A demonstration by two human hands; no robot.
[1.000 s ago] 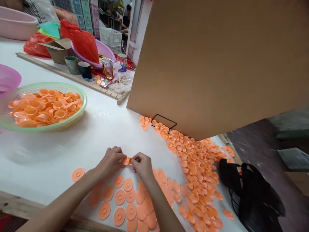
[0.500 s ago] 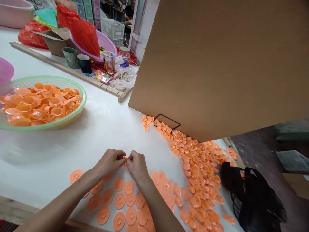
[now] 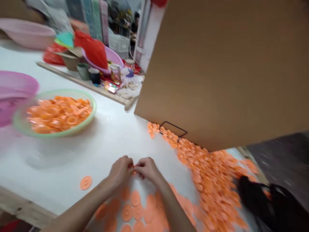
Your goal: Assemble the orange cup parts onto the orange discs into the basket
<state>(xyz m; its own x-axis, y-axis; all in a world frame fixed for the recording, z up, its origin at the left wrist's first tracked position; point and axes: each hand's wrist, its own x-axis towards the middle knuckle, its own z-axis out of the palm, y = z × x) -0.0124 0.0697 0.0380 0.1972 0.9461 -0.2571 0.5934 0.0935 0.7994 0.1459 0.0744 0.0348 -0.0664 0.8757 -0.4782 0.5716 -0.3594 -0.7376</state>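
Note:
My left hand [image 3: 122, 170] and my right hand [image 3: 147, 169] meet over the white table, fingertips pinched together on a small orange plastic piece [image 3: 134, 171]. Most of that piece is hidden by my fingers. Below my wrists lie flat orange discs [image 3: 135, 198] with a raised ring in the middle, some overlapping. One lone disc [image 3: 86, 182] rests to the left of my left forearm. On the right spreads a big heap of small orange cup-like pieces [image 3: 214, 183]. A pale green basket [image 3: 93, 111] at the left holds many orange cup-shaped parts.
A large cardboard sheet [image 3: 217, 71] stands behind the heap, with a black wire frame [image 3: 173, 129] at its foot. Pink basins [image 3: 18, 80], cups [image 3: 94, 75] and red bags [image 3: 95, 53] sit further back beyond a wooden strip [image 3: 79, 84]. A black bag [image 3: 272, 203] lies at right.
The view has shifted, so the surroundings sit lower and further right. My hands stay together on the small orange piece, with the wrists turned somewhat.

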